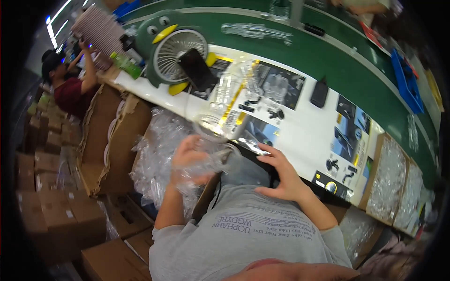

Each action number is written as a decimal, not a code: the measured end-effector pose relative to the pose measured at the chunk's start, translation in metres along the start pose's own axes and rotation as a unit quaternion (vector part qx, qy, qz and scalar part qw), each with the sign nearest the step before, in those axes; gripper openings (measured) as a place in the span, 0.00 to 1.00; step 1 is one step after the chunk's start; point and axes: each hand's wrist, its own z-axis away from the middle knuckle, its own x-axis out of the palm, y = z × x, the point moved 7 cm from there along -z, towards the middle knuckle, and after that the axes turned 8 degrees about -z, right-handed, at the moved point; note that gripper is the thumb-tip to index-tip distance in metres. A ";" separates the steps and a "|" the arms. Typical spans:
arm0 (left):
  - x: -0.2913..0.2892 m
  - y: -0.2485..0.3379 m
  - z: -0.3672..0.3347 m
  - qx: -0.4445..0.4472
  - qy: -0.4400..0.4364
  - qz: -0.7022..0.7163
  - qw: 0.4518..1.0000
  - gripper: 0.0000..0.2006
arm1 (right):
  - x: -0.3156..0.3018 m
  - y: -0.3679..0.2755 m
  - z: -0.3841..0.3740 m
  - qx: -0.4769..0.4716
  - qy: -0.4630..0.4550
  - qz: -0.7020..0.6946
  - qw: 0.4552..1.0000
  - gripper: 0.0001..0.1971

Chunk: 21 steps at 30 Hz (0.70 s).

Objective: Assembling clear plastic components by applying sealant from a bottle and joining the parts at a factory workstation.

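My left hand point(188, 157), smeared by motion, is closed around a clear moulded plastic piece point(211, 165) in front of my lap. Its exact shape is lost in the blur. My right hand point(283, 173) is held apart from it, fingers spread and nothing in them, near the table's front edge. Just beyond the left hand, more clear plastic trays point(225, 93) lie on the white printed sheets point(300, 136) covering the table. A big heap of clear plastic pieces point(157, 154) fills a carton to the left of that hand.
At the back left stand a green fan point(180, 54) and a dark phone point(197, 68). A black device point(319, 92) lies on the table's right half. Cartons of clear plastic point(386, 180) border the right end. Stacked cardboard boxes point(61, 210) and another person point(70, 89) are at left; a green conveyor point(328, 51) runs behind.
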 end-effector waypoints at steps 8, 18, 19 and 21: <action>0.109 0.047 -0.052 -0.013 -0.102 0.095 0.990 0.22 | -0.006 0.029 0.028 0.120 0.053 -0.032 0.991 0.31; 0.101 -0.002 -0.064 -0.110 -0.098 -0.123 0.981 0.25 | -0.068 0.072 0.066 0.187 0.329 -0.143 0.915 0.18; 0.105 -0.004 -0.066 -0.100 -0.104 -0.134 0.980 0.26 | -0.070 0.078 0.065 0.192 0.350 -0.191 0.897 0.22; 0.112 -0.007 -0.070 -0.089 -0.109 -0.145 0.979 0.26 | -0.072 0.091 0.064 0.202 0.351 -0.229 0.885 0.34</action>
